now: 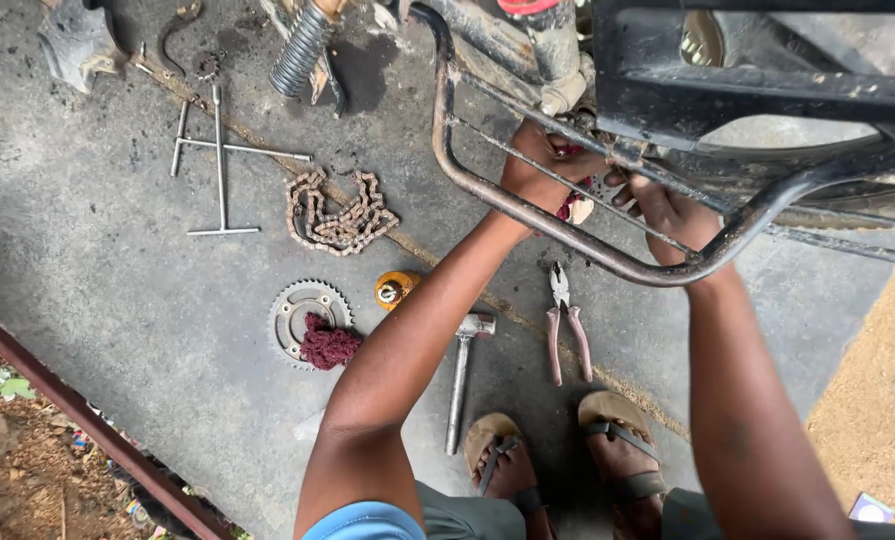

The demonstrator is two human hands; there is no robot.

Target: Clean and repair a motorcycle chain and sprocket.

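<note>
Near: sandalled feet [557,460], hammer [462,375], pliers [565,320] on concrete floor [117,300]. Sprocket [302,320] and chain [339,212] at 10 o'clock. Far, 1 o'clock: left hand [542,165] clenched on red rag [572,205], right hand [667,205] pinching a small part at the motorcycle frame [567,235]. Best keep wrists clear of bar.

Both arms reach fwd from near edge, elbows bent slightly, forearms bare, converging toward far centre-right. Left hand [539,165] sits further left, wrist cocked, fingers curled shut in a tight grip, knuckles up. Right hand [670,208] just right of it, a bit nearer, fingers bent and pinched closed, back of hand up. Hands close together, not touching. Feet in sandals near bottom centre.
</note>
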